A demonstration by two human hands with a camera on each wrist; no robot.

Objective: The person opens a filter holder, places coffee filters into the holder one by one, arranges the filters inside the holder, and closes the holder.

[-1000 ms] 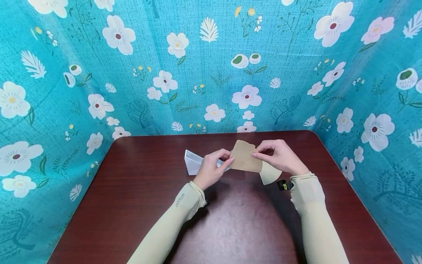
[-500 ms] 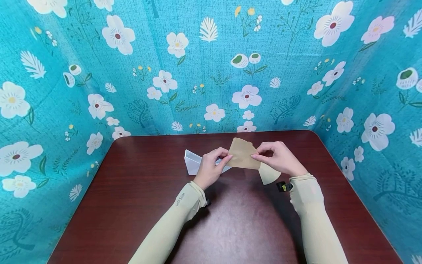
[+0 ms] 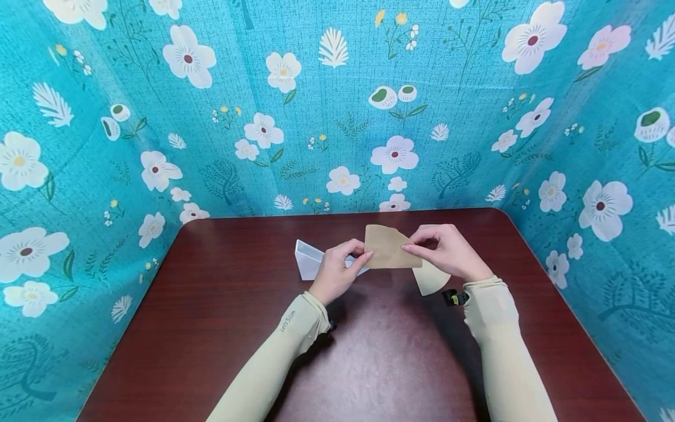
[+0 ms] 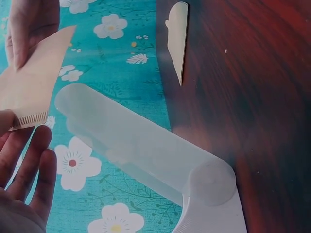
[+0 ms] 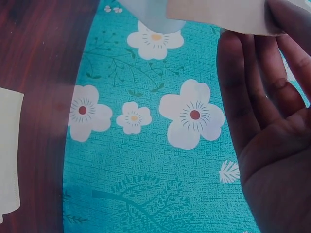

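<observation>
Both hands hold a brown paper coffee filter (image 3: 389, 251) above the far part of the table. My left hand (image 3: 337, 271) pinches its left edge between thumb and fingers. At the opposite side, my right hand (image 3: 449, 252) pinches it likewise. A crimped seam runs along the filter's edge (image 4: 36, 92) by the left fingers in the left wrist view. Beneath the right hand, another fan-shaped paper filter or stack of them (image 3: 433, 279) lies on the table. Behind the left hand stands a white holder (image 3: 307, 261), partly hidden; the left wrist view shows its long translucent part (image 4: 131, 141).
The dark red wooden table (image 3: 211, 340) has a rounded far edge. A blue flowered curtain (image 3: 295, 146) hangs close behind it and along both sides. Black wrist camera gear (image 3: 454, 298) sits under the right wrist.
The filter has turned slightly between the hands, so its lower edge now lies about level; it rose a little, then came down. Both hands have hardly moved. Holder and table filter stay put.
</observation>
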